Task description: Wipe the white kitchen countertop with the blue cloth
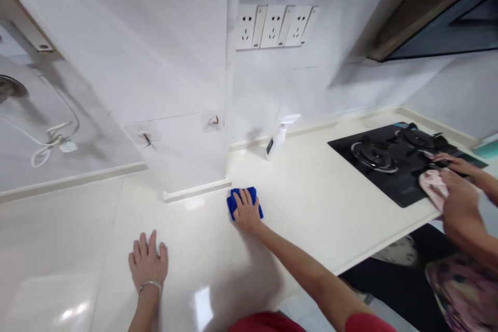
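Observation:
My right hand presses a folded blue cloth against the white countertop, near the corner of the boxed-out wall. Its fingers lie over the cloth, which shows around them. Flat on the counter to the left rests my left hand, fingers spread, a bracelet on the wrist, nothing in it. A white spray bottle stands beyond the cloth, close to the back wall.
On the right, another person's hands are at a black gas hob, one with a pale pink cloth. Wall sockets sit above. A range hood juts out upper right. A white cable hangs at left.

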A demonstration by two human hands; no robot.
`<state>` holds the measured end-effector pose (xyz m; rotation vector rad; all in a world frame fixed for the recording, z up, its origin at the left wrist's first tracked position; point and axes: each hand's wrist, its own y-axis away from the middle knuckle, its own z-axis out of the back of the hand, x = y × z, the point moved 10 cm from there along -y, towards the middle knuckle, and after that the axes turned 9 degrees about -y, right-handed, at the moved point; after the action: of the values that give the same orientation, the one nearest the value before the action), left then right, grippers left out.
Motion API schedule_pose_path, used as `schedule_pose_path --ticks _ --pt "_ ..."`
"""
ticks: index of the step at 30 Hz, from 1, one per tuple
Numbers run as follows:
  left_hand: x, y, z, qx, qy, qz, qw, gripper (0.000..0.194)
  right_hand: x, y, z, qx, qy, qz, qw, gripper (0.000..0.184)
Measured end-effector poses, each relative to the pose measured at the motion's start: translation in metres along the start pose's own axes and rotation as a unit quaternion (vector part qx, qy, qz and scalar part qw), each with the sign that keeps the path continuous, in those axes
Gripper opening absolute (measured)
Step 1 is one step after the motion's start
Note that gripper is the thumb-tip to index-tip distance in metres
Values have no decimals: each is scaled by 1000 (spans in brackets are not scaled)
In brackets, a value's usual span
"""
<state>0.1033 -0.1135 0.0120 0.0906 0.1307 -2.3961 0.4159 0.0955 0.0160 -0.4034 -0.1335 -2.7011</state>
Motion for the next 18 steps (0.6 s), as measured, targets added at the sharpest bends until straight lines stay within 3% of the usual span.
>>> schedule_pose_path --ticks 3,7,10,12,14,18 --pt "0 0 0 -2 12 -6 1000 64 44 39 -17 34 -34 16 999 70" --pt "-1 0 2 -7 31 -21 999 68 102 90 -31 76 -107 100 986 73" --pt "-4 -1 5 2 37 -29 999 70 119 130 -30 83 -142 166 972 69" --pt "-6 -2 6 8 38 -28 999 72 110 152 -28 71 -156 185 968 64" --pt "-7 -4 5 14 35 -28 999 74 87 168 -23 38 -162 177 970 61" --pt "-9 -7 2 23 24 -34 999 77 8 189 -7 -61 -135 103 984 65"
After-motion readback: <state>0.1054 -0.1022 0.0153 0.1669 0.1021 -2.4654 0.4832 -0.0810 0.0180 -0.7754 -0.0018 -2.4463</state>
